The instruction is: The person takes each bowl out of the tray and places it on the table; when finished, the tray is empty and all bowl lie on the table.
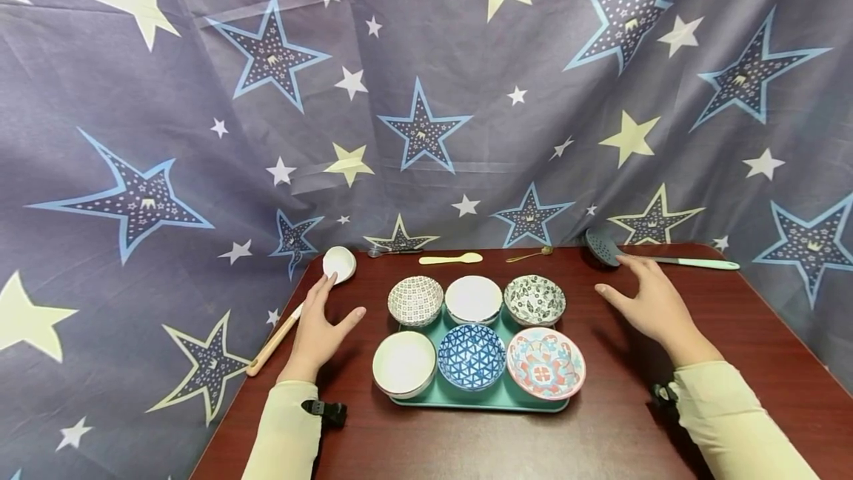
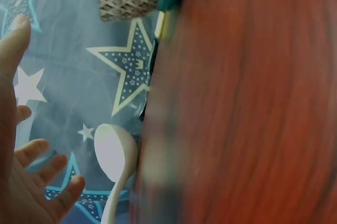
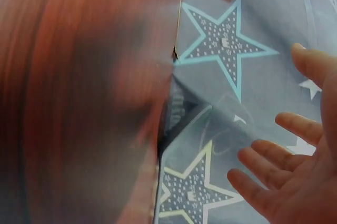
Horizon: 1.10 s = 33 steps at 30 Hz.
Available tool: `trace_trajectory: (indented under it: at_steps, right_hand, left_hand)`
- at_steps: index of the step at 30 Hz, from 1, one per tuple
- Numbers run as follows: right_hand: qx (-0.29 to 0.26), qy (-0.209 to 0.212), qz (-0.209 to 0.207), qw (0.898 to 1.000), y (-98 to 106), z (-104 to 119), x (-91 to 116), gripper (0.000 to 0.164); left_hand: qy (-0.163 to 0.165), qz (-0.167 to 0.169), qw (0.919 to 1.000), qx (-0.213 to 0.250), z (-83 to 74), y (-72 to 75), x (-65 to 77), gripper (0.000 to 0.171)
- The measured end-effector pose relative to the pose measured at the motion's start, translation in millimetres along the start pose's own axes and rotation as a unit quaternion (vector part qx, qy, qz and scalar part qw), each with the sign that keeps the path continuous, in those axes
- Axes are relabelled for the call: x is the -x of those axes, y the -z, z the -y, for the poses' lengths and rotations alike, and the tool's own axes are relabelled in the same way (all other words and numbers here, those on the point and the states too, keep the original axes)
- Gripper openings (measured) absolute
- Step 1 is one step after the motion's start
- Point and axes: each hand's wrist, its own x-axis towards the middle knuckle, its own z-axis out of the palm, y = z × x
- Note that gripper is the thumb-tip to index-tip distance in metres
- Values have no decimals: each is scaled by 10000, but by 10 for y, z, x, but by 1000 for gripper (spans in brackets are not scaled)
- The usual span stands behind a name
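Note:
My left hand [image 1: 318, 333] hovers by the left table edge, fingers and thumb spread, holding nothing. Beyond its fingertips lies a white ladle [image 1: 340, 264] with a wooden handle; the left wrist view shows a gap between the fingers and the ladle [image 2: 111, 150]. On the other side, my right hand [image 1: 656, 311] is held above the table with relaxed, parted fingers and nothing in them. Nearest to it is a dark slotted skimmer [image 1: 603, 249] with a pale green handle end. The right wrist view also shows the skimmer [image 3: 176, 116] apart from the fingers.
A teal tray [image 1: 493, 401] between the hands carries two rows of bowls, among them a blue patterned bowl [image 1: 472, 356] and a red floral bowl [image 1: 546, 364]. Behind it lie a pale yellow spoon [image 1: 450, 259], a small gold spoon [image 1: 529, 254] and a dark utensil [image 1: 395, 251]. A starry curtain [image 1: 426, 191] hangs behind.

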Motion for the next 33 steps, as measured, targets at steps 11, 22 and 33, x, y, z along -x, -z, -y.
trace_trajectory:
  at_steps: [11, 22, 33]
  right_hand:
    - [-420, -38, 253, 9988, -176, 157, -75, 74]
    - [-656, -144, 607, 9959, -354, 215, -176, 78]
    - [-1471, -379, 856, 9847, -478, 246, -181, 68]
  left_hand:
    - [-144, 181, 9952, 946, 7, -140, -9, 83]
    - [-57, 474, 9913, 1224, -5, -262, -77, 75]
    - [-36, 654, 9881, 1392, -33, -349, -91, 72]
